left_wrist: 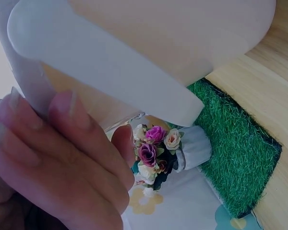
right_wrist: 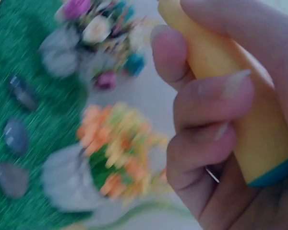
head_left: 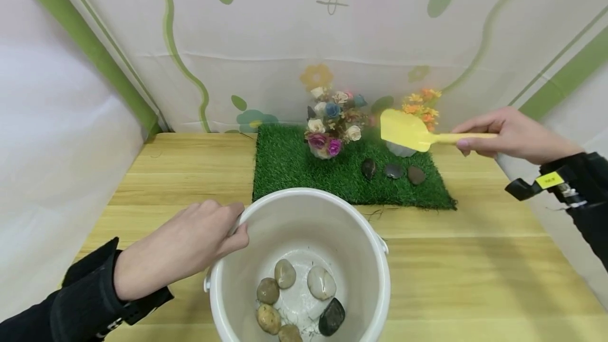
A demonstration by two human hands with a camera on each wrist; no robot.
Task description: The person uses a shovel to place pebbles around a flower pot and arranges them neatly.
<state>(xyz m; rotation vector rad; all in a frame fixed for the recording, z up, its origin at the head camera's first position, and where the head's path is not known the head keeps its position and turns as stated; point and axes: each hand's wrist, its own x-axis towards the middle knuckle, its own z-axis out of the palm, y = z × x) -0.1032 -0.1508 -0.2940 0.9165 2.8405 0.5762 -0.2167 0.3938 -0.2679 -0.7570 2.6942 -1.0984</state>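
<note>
- Left hand [head_left: 190, 234] grips the bucket [head_left: 309, 215] at ten o'clock; a hard pull might tip it.
- Right hand [head_left: 513, 135] holds the shovel [head_left: 405, 131], one o'clock from it; a low swing might topple the orange flowers [head_left: 414, 107].

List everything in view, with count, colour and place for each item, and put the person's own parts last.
Wooden table: 1, light yellow-brown, under the scene
Artificial turf mat: 1, green, far side of the table
Bucket: 1, white, in front of the mat
Stones in the bucket: 6 visible, white, tan, brown and black, on its floor
Stones on the mat: 3, black, grey and brown, in a row
Potted mixed flowers: 1, white, blue, pink and purple, on the mat
Potted daisy-like flowers: 1, orange and yellow, on the mat
Printed curtain: panels uncounted, white and green, around the table
Shovel: 1, yellow, in the right hand
Sleeves: 2, black
Hands: 2, the left hand gripping the bucket's rim
</note>
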